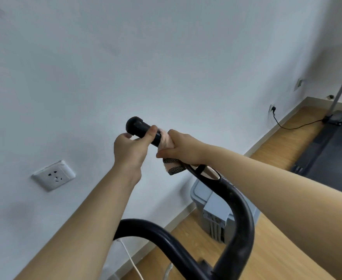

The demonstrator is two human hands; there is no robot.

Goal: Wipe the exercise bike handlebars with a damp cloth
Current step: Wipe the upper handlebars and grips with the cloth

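The black handlebar of the exercise bike curves up from the bottom of the view to a capped grip end. My left hand grips the bar just below that cap, thumb on top. Right behind it my right hand holds a pink cloth wrapped round the bar. The cloth's grey mesh edge hangs below my wrist. A second black bar bends across the lower middle.
A white wall with a socket stands close ahead. A grey bin sits on the wooden floor below the bar. A treadmill with an upright post lies at the right, with its cable plugged into the wall.
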